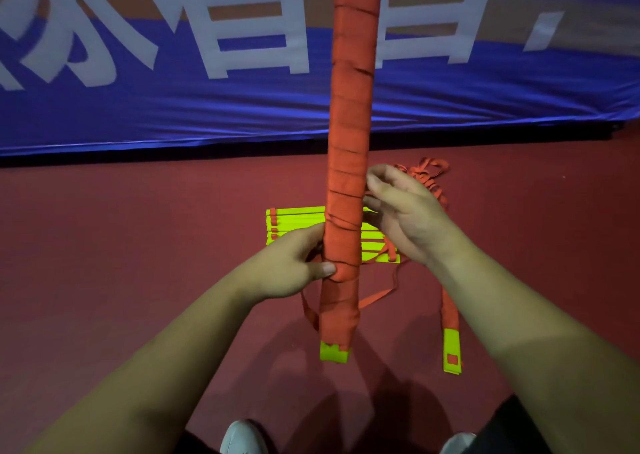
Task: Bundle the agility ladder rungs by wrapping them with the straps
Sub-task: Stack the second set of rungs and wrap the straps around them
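Fingers [313, 235] of the left hand [294, 263] curl round the upright bundle [348, 176], mostly wrapped already; the right hand [401, 214] pinches the loose strap [427, 175]. More yellow rungs [294, 223] wait unwrapped on the floor [138, 246].

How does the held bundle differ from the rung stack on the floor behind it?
The bundle stands upright, gripped by the left hand; the stack lies flat, untouched. The bundle is wound in orange strap, only its yellow tip bare; the stack shows bare yellow rungs. Both pair yellow rungs with orange straps.
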Demonstrator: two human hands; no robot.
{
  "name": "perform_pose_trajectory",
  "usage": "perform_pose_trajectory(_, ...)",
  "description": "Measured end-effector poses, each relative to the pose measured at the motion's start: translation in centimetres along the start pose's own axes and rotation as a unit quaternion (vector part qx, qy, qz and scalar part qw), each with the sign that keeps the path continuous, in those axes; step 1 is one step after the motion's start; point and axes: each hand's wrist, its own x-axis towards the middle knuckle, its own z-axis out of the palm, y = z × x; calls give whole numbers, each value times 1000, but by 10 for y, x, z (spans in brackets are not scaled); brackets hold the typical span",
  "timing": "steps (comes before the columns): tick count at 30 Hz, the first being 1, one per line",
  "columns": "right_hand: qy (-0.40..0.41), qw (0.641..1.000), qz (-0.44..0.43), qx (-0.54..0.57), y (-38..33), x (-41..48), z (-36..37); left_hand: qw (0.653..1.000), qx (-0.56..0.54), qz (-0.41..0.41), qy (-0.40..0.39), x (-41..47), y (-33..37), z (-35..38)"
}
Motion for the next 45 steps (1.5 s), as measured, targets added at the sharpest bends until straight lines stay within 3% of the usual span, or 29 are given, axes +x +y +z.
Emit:
perform_pose_trajectory(3,-81,992,34,92,-4,-4,2,999,-27,-5,-33,-1,3,1)
perform_pose_trajectory(7,-129,986,47,96,-10,-7,2,999,8,-11,-38,-1,1,5)
perform_pose_trajectory(12,-57,997,20,37,-6,-5,-2,976,207,-16,67,3,-2,0)
perform_pose_trajectory(17,4,999,-20,-45,0,-3,-3,975,192,-7,111,-1,9,7)
perform_pose_trajectory(23,82,987,-38,-133,8,0,-3,950,267,20,161,1,4,17)
perform_pose_trajectory(25,78,988,-30,-129,7,-1,-4,957,243,9,158,3,3,12)
perform_pose_trajectory(29,55,997,-21,-59,-3,-1,-7,995,59,-7,78,2,0,0)
perform_pose_trajectory(36,-68,992,33,103,-10,-7,1,997,-80,5,-5,1,4,8)
perform_pose_trajectory(38,-65,993,37,94,-11,-7,1,999,-47,-2,0,2,4,7)
perform_pose_trajectory(40,-53,995,33,82,-10,-6,0,998,59,-15,17,3,3,6)
perform_pose_trajectory(43,-21,998,23,47,-6,-5,-2,973,212,-36,84,3,1,5)
perform_pose_trajectory(45,17,1000,12,11,-4,-4,-3,963,242,-37,115,1,2,6)
